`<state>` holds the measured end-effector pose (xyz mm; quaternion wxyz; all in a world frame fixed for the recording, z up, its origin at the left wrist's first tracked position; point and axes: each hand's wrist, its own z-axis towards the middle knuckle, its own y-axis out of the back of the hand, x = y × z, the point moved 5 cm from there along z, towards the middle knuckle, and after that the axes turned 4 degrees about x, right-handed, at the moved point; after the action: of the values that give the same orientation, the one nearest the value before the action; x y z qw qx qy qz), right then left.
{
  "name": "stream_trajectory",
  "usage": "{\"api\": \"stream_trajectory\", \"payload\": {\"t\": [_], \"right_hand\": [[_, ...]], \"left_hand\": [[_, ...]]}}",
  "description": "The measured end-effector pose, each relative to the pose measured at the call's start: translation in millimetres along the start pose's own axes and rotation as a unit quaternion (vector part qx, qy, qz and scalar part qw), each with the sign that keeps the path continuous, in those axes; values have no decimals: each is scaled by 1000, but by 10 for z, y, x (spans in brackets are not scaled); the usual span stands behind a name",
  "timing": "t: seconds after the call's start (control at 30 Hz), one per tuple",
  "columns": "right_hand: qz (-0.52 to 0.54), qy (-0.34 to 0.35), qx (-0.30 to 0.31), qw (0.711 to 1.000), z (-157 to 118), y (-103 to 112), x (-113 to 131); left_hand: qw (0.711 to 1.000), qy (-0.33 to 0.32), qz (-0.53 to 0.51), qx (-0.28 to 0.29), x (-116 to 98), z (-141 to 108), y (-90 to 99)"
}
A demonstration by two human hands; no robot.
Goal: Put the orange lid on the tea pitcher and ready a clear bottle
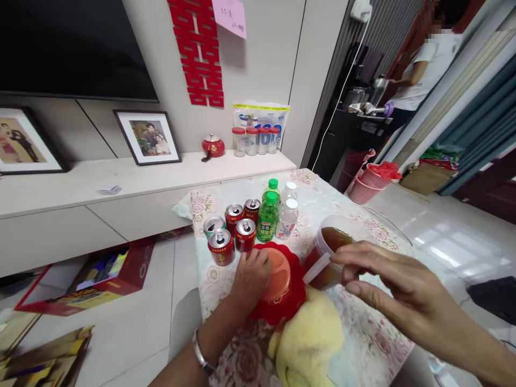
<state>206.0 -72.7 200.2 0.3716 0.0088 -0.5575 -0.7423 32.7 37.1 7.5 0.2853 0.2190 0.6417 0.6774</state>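
My left hand (252, 279) has its fingers curled over the left edge of a round orange lid (278, 274), which lies on a red scalloped tray (296, 301). Right of the tray stands a clear pitcher (322, 252) of brown liquid, its pale handle facing me. My right hand (387, 285) is beside the pitcher, thumb and fingers apart, fingertips at the top of the handle; whether they touch it I cannot tell. A yellow plush cloth (312, 338) lies against the tray's near side.
Several drink cans (221, 247), a green bottle (268, 217) and a white-capped bottle (287, 220) stand behind the tray on the flowered tablecloth (262, 355). Red-lidded jars (252, 142) line the cabinet. A person (427, 70) stands at the back right, near pink baskets (365, 185).
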Motion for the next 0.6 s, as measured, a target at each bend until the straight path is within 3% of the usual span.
{"api": "stream_trajectory", "payload": {"t": [0.07, 0.17, 0.23, 0.3, 0.37, 0.47, 0.6], "right_hand": [[30, -1, 12, 999, -18, -146, 47], [15, 8, 36, 999, 9, -505, 99], [-101, 13, 65, 993, 63, -794, 100], [-243, 25, 75, 967, 131, -1040, 84], [-302, 34, 69, 950, 196, -1199, 66], [-326, 63, 49, 942, 244, -1286, 96], [-329, 106, 42, 938, 190, -1195, 218]], "left_hand": [[999, 20, -1, -26, 45, -63, 84], [993, 23, -3, -113, 6, -191, 260], [983, 3, -1, -182, -76, -276, 392], [972, -15, -6, -234, -156, -340, 512], [961, -24, -17, -273, -210, -379, 618], [950, -38, -32, -309, -262, -415, 744], [944, -50, -41, -322, -278, -511, 954]]}}
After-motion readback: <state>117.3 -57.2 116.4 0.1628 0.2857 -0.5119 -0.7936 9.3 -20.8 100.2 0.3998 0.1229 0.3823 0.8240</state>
